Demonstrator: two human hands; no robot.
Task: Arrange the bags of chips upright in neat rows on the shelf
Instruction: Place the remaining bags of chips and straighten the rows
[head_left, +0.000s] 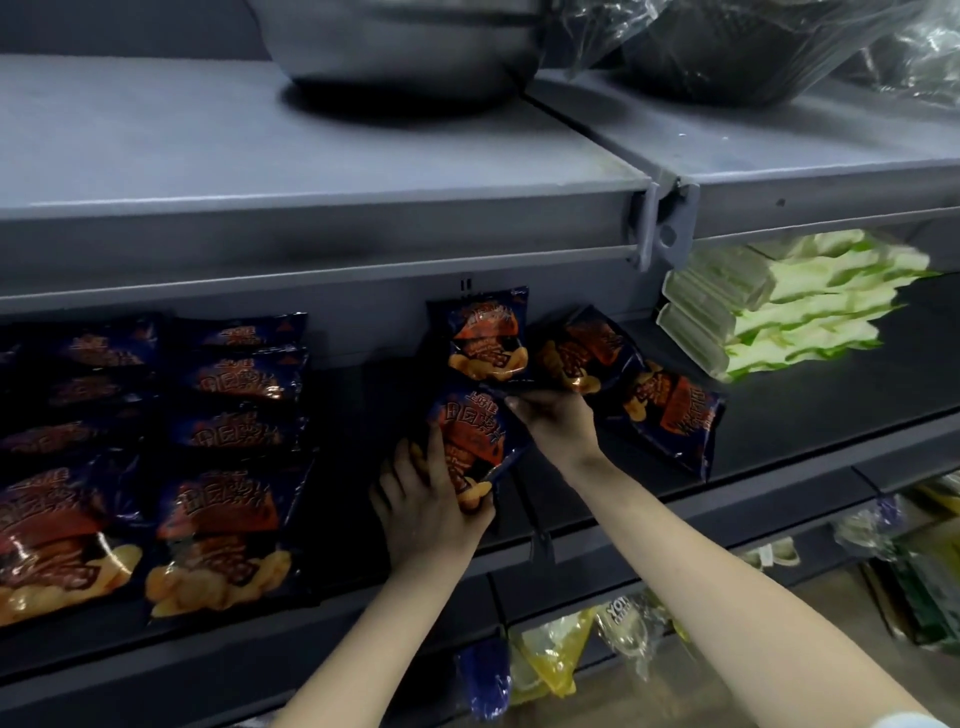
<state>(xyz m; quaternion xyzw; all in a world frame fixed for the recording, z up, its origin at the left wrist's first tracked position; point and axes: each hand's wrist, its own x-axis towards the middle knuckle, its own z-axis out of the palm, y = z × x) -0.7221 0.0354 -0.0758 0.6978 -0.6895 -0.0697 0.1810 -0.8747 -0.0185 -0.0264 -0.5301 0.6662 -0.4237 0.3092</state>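
Chip bag (470, 441) tilted, bare shelf (353, 467) leftward

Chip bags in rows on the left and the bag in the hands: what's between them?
Nothing: the head view shows only bare dark shelf between the rows and the held bag.

Left rows (223, 467): dark-blue bags, upright, on your left.
Front bag (475, 441): nearly upright, centre.
Rear bag (488, 338): upright behind it.
Right bags (672, 410): two, tilted.
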